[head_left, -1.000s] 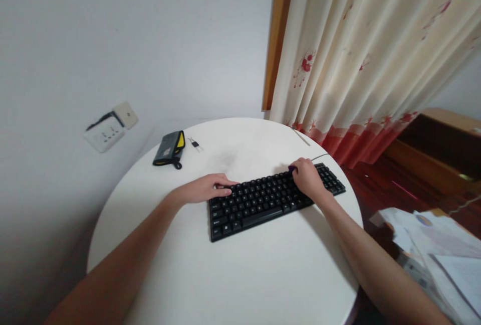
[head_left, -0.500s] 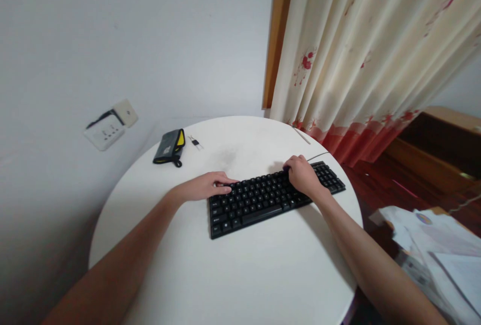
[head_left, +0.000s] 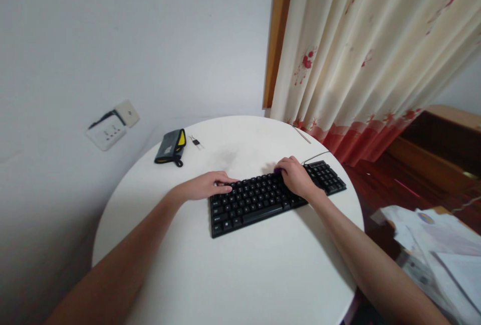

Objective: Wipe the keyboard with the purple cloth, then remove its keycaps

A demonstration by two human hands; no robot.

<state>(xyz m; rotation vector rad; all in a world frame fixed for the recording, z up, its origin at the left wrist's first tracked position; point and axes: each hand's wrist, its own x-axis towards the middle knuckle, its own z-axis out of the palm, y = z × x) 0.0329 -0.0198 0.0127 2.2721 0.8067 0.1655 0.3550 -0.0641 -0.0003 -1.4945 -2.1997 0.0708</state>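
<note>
A black keyboard [head_left: 259, 200] lies on a round white table [head_left: 240, 275], its cable running off the far right corner. My left hand [head_left: 206, 187] rests on the keyboard's far left corner with the fingers lying flat across the keys. My right hand [head_left: 295, 177] is curled over the far edge of the keyboard, right of its middle. A small purple thing [head_left: 277, 170] shows at its fingertips, mostly hidden by the fingers; I cannot make out what it is.
A grey and yellow pouch [head_left: 170, 147] and a small black clip [head_left: 195, 142] lie at the table's far left. A wall socket [head_left: 106, 134] is on the left wall. A curtain [head_left: 361, 59] hangs behind. Papers [head_left: 432, 239] are piled at the right.
My right hand has slid left along the far edge of the keyboard, uncovering the number pad. My left hand has stayed in place.
</note>
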